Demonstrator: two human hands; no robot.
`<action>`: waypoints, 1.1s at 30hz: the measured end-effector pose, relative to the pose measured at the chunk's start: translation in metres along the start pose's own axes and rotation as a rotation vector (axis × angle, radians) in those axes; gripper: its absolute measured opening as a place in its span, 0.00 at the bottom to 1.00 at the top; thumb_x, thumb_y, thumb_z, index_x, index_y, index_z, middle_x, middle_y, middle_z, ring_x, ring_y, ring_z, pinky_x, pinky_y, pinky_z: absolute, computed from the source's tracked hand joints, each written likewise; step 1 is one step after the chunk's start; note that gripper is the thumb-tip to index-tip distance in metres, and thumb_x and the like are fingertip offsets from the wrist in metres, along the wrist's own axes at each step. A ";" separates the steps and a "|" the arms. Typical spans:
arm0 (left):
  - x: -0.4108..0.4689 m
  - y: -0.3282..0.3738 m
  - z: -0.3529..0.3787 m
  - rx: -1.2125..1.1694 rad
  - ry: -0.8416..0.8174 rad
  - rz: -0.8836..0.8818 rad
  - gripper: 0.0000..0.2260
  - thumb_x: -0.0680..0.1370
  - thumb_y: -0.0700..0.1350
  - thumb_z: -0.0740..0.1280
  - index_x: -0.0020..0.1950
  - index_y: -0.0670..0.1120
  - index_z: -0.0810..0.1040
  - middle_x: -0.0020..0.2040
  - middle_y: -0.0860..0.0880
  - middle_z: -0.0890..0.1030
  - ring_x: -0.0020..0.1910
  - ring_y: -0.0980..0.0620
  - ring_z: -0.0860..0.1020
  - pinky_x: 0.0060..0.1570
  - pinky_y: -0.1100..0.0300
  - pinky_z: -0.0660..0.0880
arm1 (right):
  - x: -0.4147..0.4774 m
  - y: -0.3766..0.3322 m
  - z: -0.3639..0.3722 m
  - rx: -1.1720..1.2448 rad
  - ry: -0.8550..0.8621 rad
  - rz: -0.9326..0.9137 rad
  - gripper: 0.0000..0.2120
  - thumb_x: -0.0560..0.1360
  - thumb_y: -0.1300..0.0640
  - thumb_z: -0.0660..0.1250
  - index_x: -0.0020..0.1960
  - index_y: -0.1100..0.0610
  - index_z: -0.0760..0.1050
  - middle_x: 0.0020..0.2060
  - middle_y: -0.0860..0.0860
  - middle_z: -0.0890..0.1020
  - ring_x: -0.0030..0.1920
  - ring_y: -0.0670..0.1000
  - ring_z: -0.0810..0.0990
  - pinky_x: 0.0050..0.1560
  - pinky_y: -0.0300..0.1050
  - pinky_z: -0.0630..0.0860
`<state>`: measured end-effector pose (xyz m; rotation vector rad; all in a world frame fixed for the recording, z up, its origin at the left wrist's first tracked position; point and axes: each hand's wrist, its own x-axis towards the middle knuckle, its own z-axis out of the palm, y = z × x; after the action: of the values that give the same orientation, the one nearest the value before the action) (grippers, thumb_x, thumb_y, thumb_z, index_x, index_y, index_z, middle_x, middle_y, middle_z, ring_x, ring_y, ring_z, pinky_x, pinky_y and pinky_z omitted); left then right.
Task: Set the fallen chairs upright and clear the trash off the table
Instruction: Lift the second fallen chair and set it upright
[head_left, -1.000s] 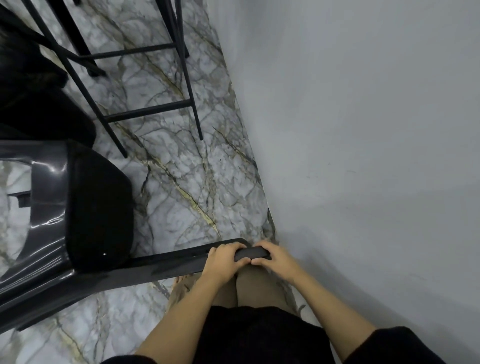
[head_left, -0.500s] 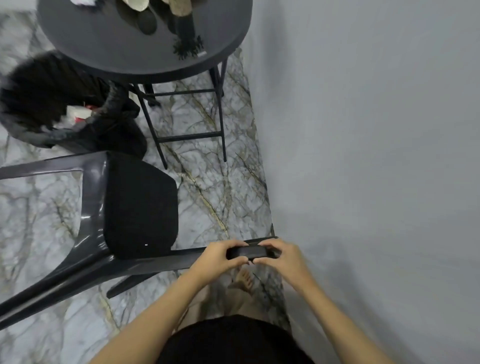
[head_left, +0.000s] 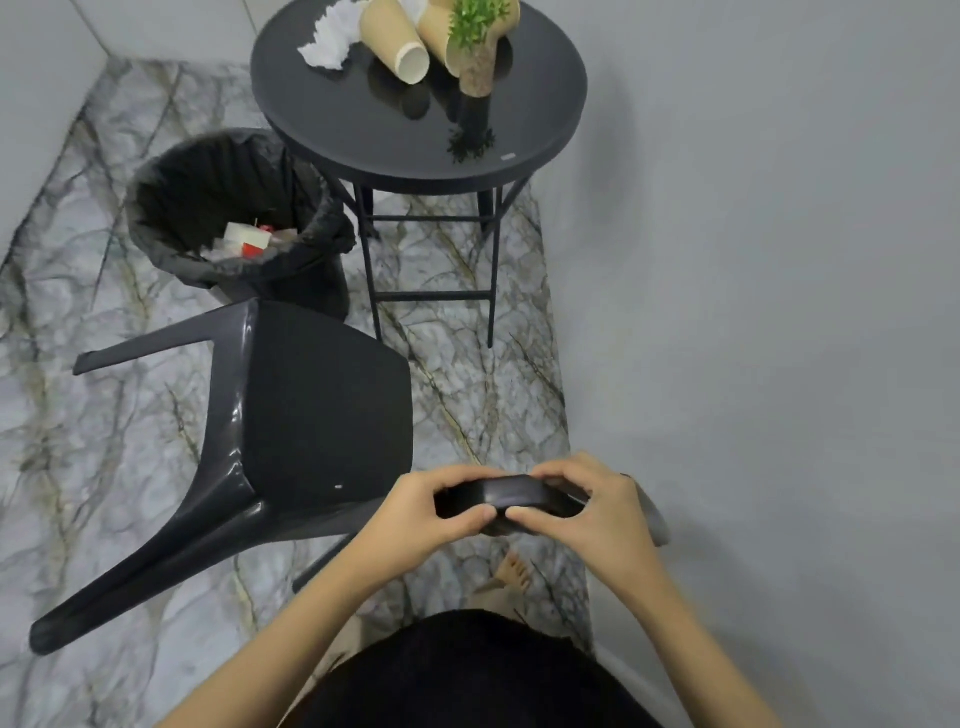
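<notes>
A glossy black chair (head_left: 311, 410) is tilted over the marble floor, its seat facing right and its legs sticking out to the left. My left hand (head_left: 431, 512) and my right hand (head_left: 582, 506) both grip the top edge of its backrest, close to the grey wall. At the top stands a round black table (head_left: 395, 124). On it lie two tan paper cups (head_left: 397, 44) on their sides, a crumpled white napkin (head_left: 327, 44) and a small potted plant (head_left: 475, 57).
A bin with a black liner (head_left: 208, 208) holds some white and red trash, left of the table and just beyond the chair. The grey wall (head_left: 753, 312) runs along the right. My bare foot (head_left: 511, 571) shows below the hands.
The view has lifted from the floor to take in the table and bin. The chair's backrest has risen with both hands still on it.
</notes>
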<state>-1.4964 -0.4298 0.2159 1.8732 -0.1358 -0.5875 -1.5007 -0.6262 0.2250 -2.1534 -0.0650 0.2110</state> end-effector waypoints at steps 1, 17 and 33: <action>-0.008 -0.002 -0.009 -0.016 -0.001 0.014 0.16 0.75 0.43 0.70 0.52 0.65 0.77 0.50 0.64 0.83 0.52 0.63 0.81 0.54 0.64 0.78 | -0.003 -0.010 0.008 -0.009 0.001 -0.010 0.21 0.61 0.54 0.79 0.40 0.35 0.72 0.40 0.48 0.80 0.50 0.41 0.77 0.47 0.23 0.71; -0.124 -0.046 -0.185 -0.164 -0.135 0.107 0.15 0.68 0.53 0.70 0.54 0.62 0.80 0.53 0.57 0.84 0.52 0.56 0.82 0.53 0.70 0.74 | -0.025 -0.185 0.144 -0.243 0.027 -0.179 0.15 0.62 0.39 0.69 0.41 0.47 0.75 0.33 0.37 0.73 0.42 0.41 0.74 0.43 0.31 0.71; -0.213 -0.096 -0.288 -0.275 -0.002 0.165 0.19 0.69 0.61 0.70 0.56 0.55 0.81 0.55 0.52 0.84 0.56 0.56 0.80 0.58 0.69 0.72 | -0.029 -0.289 0.259 -0.446 0.054 -0.346 0.15 0.60 0.36 0.62 0.35 0.47 0.72 0.30 0.39 0.75 0.37 0.39 0.71 0.36 0.33 0.72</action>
<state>-1.5675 -0.0710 0.2751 1.5780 -0.1986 -0.4686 -1.5653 -0.2561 0.3269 -2.5420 -0.4890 -0.0724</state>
